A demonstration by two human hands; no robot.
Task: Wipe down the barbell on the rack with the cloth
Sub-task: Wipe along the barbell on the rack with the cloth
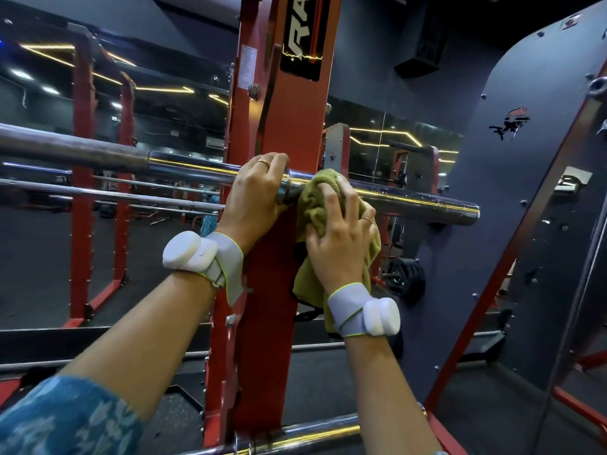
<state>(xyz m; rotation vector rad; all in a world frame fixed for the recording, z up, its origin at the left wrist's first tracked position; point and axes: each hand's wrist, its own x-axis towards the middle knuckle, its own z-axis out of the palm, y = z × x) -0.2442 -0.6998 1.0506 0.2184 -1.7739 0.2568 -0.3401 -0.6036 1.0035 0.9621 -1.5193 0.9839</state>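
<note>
The barbell [410, 199] lies across the rack [279, 126]: heavy, stiff, probably slick chrome. The left hand [253, 192] clasps it. At its 3 o'clock, the right hand [338, 239] clutches the soft, limp cloth [313, 200] against it. Wrapping the cloth right round should grip best.

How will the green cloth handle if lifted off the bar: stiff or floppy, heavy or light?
Probably floppy: the green cloth bunches under the right hand and its loose end hangs down. Likely light: one hand's fingers hold it against the barbell.

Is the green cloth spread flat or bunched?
Bunched: the right hand grips the cloth as a crumpled wad against the barbell, the lower part hanging loose.
</note>
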